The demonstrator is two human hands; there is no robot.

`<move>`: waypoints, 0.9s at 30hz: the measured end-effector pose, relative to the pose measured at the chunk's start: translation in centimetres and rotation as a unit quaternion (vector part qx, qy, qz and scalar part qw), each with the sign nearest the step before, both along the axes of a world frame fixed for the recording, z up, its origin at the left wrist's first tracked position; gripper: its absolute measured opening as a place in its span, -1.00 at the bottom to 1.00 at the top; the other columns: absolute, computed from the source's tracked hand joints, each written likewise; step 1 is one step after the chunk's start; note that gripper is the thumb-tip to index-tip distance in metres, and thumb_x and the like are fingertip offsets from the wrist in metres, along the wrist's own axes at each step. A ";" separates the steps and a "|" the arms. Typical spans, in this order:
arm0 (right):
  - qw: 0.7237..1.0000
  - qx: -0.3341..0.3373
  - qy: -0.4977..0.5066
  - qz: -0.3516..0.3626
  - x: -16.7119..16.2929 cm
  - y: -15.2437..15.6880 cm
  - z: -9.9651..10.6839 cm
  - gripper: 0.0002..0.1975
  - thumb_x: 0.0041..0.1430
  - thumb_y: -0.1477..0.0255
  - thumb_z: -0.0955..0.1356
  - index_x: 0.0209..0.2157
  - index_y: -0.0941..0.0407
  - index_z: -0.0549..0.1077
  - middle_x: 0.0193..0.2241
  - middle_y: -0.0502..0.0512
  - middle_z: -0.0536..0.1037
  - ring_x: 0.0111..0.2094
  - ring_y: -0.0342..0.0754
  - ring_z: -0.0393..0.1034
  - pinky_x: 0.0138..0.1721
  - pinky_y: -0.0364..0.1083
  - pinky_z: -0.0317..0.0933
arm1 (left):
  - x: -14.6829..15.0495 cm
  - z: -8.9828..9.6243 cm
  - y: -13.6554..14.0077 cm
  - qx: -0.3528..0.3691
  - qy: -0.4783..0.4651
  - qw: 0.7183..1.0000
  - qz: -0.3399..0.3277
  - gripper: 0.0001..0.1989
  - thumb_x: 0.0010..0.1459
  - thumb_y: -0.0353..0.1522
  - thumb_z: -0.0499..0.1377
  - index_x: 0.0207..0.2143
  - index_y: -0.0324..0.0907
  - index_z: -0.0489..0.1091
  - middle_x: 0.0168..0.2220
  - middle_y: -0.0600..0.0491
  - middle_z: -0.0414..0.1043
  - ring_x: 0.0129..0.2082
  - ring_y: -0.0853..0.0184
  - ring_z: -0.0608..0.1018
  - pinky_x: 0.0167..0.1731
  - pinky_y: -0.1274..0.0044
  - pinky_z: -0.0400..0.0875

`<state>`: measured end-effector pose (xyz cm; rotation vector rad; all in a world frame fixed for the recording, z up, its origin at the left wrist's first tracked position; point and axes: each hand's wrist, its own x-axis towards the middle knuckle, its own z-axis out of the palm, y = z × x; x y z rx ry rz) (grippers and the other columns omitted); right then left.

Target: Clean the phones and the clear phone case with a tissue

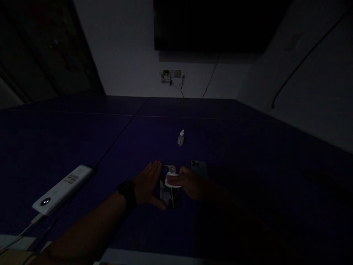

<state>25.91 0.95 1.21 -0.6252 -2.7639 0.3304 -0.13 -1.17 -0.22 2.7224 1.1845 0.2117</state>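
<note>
A phone with a picture-covered back or case lies on the dark blue table, its camera area at the far end. My left hand lies along its left edge, fingers stretched out and thumb apart near the lower corner. A folded white tissue or cloth is under the fingers of my right hand, pressed against the phone's upper half. Just beyond my right hand lies a second phone, camera lenses up, partly hidden by that hand.
A small clear bottle with a white cap stands farther back. At left lies a long white power bank with a lit round display and a cable. Wall sockets and a large screen are on the far wall. The room is dim.
</note>
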 end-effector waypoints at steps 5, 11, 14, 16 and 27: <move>0.999 -0.003 -0.015 -0.037 0.7 0.5 0.0 -0.45 0.20 0.69 0.19 0.13 0.07 0.48 0.02 0.22 0.57 -0.28 0.01 0.32 -0.27 -0.03 0.25 | -0.1 -0.3 0.0 0.006 -0.008 1.000 -0.004 0.42 -0.15 0.39 0.08 0.39 -0.46 -0.33 0.39 -0.51 -0.25 0.38 -0.25 -0.02 0.30 0.03 -0.04; 1.000 -0.001 -0.008 -0.012 0.3 0.3 0.3 -0.51 0.26 0.62 0.21 0.14 0.02 0.47 0.10 0.12 0.52 -0.28 -0.01 0.33 -0.23 -0.04 0.25 | 0.1 0.0 0.0 -0.002 0.002 1.000 0.003 0.43 -0.17 0.40 0.07 0.39 -0.49 -0.31 0.38 -0.54 -0.23 0.38 -0.27 -0.04 0.29 0.01 -0.05; 1.000 -0.015 -0.022 -0.005 0.8 0.6 0.3 -0.51 0.19 0.68 0.22 0.05 0.05 0.54 0.03 0.17 0.57 -0.26 0.00 0.36 -0.20 -0.02 0.26 | 0.1 0.1 -0.1 -0.008 0.011 1.000 0.006 0.44 -0.17 0.41 0.06 0.38 -0.52 -0.29 0.38 -0.56 -0.24 0.39 -0.26 -0.04 0.30 0.01 -0.06; 0.999 -0.004 -0.031 -0.032 0.9 0.6 0.4 -0.49 0.19 0.69 0.21 0.08 0.07 0.52 0.03 0.22 0.57 -0.27 0.02 0.35 -0.23 -0.01 0.26 | 0.2 0.3 -0.1 -0.008 0.014 1.000 0.009 0.43 -0.17 0.40 0.07 0.38 -0.52 -0.27 0.38 -0.56 -0.23 0.39 -0.26 -0.04 0.30 0.02 -0.06; 0.999 -0.028 -0.012 -0.019 0.8 0.2 1.3 -0.53 0.23 0.69 0.20 0.03 0.09 0.55 0.00 0.15 0.60 -0.30 -0.03 0.36 -0.22 -0.05 0.26 | 0.1 0.5 -0.3 -0.015 0.022 1.000 0.011 0.41 -0.13 0.36 0.10 0.39 -0.49 -0.35 0.39 -0.51 -0.27 0.40 -0.24 -0.08 0.30 0.05 -0.08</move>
